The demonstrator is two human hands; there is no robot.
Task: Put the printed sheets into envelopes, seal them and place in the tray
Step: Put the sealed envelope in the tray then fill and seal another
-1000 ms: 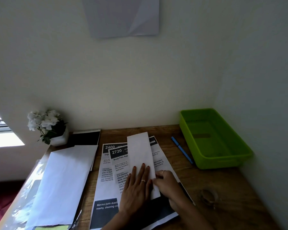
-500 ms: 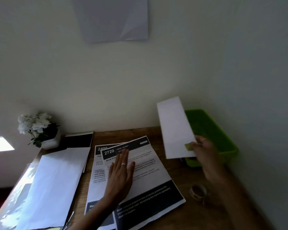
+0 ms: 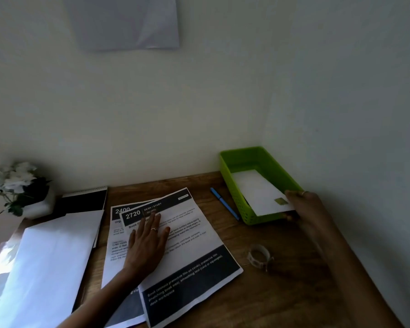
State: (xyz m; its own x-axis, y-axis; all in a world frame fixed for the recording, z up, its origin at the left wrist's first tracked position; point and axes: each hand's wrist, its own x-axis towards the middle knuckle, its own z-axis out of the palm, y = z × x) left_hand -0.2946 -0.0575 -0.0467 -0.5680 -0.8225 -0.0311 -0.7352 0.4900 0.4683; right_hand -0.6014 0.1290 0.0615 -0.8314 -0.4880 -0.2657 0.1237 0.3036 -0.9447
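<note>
A: At the far right corner of the counter (image 3: 282, 292), what does the head view show?

B: A green tray (image 3: 232, 183) against the wall, with one white envelope (image 3: 258, 192) lying in it. The envelope's far end is down inside; its near end rides up over the tray's front rim.

A: And the grip on it?

B: The right hand (image 3: 304, 209) pinches that near end, just beside a small greenish patch on the paper. How the lower fingers lie I cannot tell; the envelope hides them.

A: Which way does the envelope run?

B: Its long axis follows the tray's length, from the hand away toward the back wall. So the move, I judge, is a short push along that line, then letting go so the near end drops below the rim.

A: The other hand?

B: The left hand (image 3: 148, 242) lies flat, fingers straight, holding nothing, pressing on the top sheet (image 3: 194, 252), the one marked 2720. A second sheet (image 3: 115, 245), marked 2400, lies under it, offset to the left.

A: So what is left?

B: Those two sheets seem to remain. The left hand is the nearer one to them, and to the blank white stack (image 3: 50, 256) at the left.

A: Anything else?

B: A blue pen (image 3: 224, 205) between sheets and tray, a tape roll (image 3: 258, 255) nearer, a black notebook (image 3: 85, 201) and white flowers (image 3: 12, 178) at the far left.
</note>
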